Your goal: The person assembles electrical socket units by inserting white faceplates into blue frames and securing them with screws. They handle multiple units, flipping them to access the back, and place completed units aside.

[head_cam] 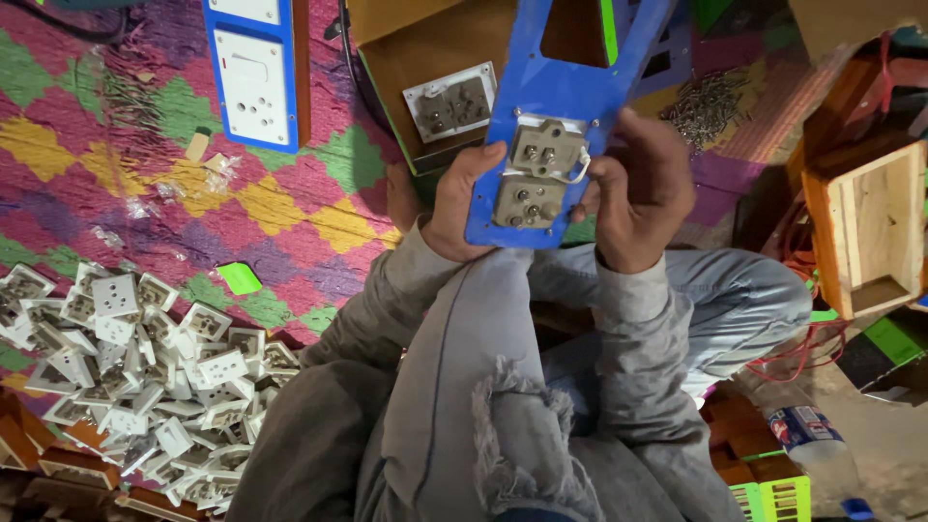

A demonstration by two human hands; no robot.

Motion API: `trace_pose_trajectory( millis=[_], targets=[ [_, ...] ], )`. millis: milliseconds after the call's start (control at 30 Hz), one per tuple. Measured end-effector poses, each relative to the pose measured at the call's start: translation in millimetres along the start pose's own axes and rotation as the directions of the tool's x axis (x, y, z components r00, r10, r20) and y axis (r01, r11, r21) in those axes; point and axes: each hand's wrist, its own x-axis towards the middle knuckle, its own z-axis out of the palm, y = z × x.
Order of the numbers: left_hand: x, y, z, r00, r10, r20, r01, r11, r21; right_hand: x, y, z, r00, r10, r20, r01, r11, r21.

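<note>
At upper centre of the frame, a blue panel (556,106) with two socket backs (536,174) is gripped along its edges: the left hand (459,203) is closed on one side, the right hand (638,188) on the other. White sockets (145,358) are heaped at lower left; a wooden box (870,227) is seen at right.

Dim, bluish indoor light; soft shadows, slight blur at edges.

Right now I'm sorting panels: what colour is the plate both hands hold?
Bright blue, the plate between the left hand and right hand; head view shows it.
</note>
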Motion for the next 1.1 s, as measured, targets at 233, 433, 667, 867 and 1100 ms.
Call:
trace_pose_trajectory(
  millis=[233, 433, 667, 867, 1100],
  targets=[
    [-2, 0, -3, 0.999, 0.024, -0.03, -0.024, 1.0, 0.002, -2, 1, 0, 0.994, -0.078, 0.074, 0.085, 0.992, -0.093],
    [0, -2, -3, 0.996, 0.052, -0.074, -0.051, 0.999, 0.009, -1, 16, -10, 0.96, -0.218, 0.177, 0.274, 0.864, -0.422],
    [12, -14, -12, 0.881, 0.462, 0.102, -0.443, 0.731, 0.519, -19, 2, 2, 0.954, -0.175, 0.244, 0.21, 0.97, -0.124],
    [15, -19, -30, 0.724, 0.677, 0.131, -0.586, 0.503, 0.635, -44, -2, 4, 0.992, -0.089, 0.088, 0.117, 0.911, -0.397],
    [-14, 5, -6, 0.948, 0.238, -0.21, 0.029, 0.593, 0.804, -40, 2, -35, 0.942, 0.172, 0.288, -0.121, 0.975, -0.185]
  ],
)
